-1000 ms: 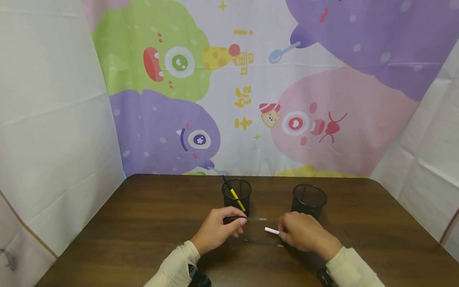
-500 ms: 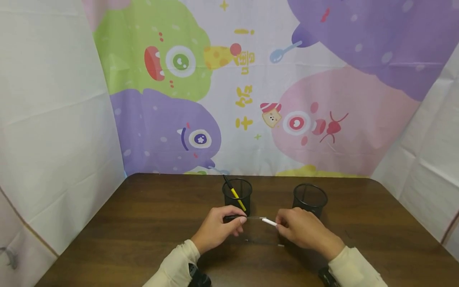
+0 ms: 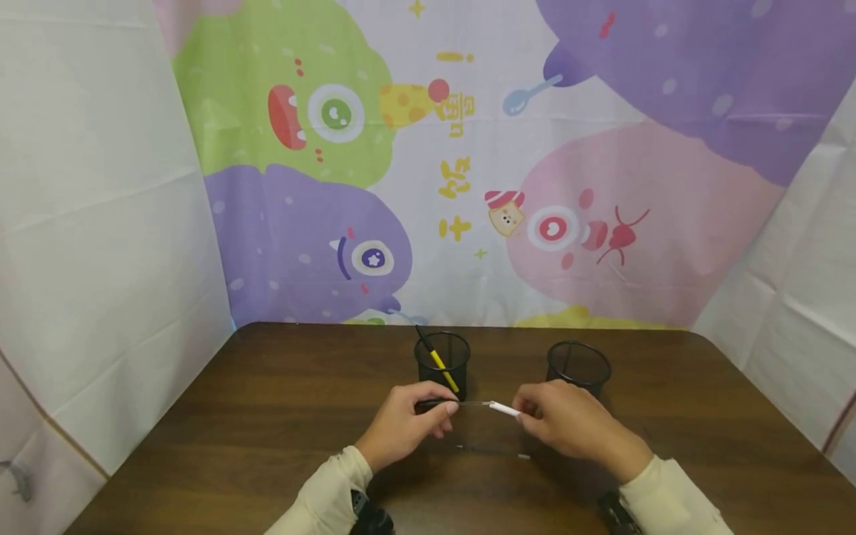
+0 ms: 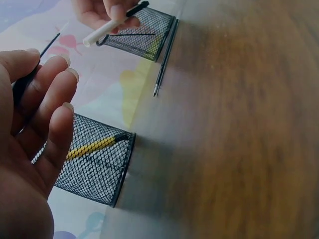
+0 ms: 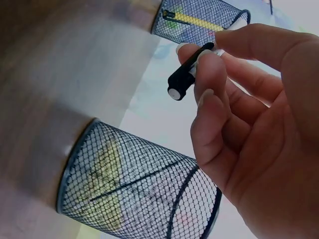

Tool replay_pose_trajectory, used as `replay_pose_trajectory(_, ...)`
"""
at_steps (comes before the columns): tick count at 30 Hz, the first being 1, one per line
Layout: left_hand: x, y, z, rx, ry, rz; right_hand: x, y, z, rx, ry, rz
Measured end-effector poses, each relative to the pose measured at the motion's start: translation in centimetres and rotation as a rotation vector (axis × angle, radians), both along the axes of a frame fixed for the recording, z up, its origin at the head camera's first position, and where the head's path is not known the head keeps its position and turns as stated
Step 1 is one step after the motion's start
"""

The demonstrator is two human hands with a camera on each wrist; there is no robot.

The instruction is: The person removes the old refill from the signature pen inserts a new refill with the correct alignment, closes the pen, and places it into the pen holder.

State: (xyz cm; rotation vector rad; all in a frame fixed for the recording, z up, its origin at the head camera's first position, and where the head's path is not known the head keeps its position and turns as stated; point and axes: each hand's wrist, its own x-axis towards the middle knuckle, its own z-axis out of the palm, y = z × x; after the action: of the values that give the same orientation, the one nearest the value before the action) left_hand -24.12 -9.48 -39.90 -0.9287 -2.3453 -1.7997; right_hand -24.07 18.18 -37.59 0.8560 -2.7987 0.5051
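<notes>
My left hand (image 3: 406, 421) pinches the black lower part of a pen (image 3: 430, 404), with a thin refill (image 3: 473, 403) sticking out of it to the right. Between thumb and fingers my right hand (image 3: 574, 420) holds a white pen barrel (image 3: 504, 409). Its black clip end (image 5: 185, 74) points away from the left hand. In the head view the barrel's left end overlaps the free tip of the refill. A second, loose refill (image 3: 491, 452) lies on the table just below both hands.
Behind the left hand stands a black mesh pen cup (image 3: 428, 377) with a yellow and black pen (image 3: 439, 364) leaning in it. Another mesh cup (image 3: 578, 370) stands behind the right hand. A cartoon-printed cloth (image 3: 461, 282) hangs at the table's far edge.
The right hand has brought the white barrel round so that its left end meets the refill tip, tilting it slightly. The left hand has stayed almost still.
</notes>
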Motion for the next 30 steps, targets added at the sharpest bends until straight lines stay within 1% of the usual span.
replay_pose_trajectory(11,0.0,-0.1,0.1,0.0,0.009,0.01,0.3,0.4,0.9,-0.016,-0.019,0.029)
replay_pose_trajectory(20,0.0,-0.1,0.1,0.005,0.016,0.01,0.5,0.3,1.3,-0.01,-0.014,0.009)
replay_pose_trajectory(30,0.0,0.0,0.1,0.002,0.015,0.011,0.6,0.1,1.4,-0.024,-0.012,0.011)
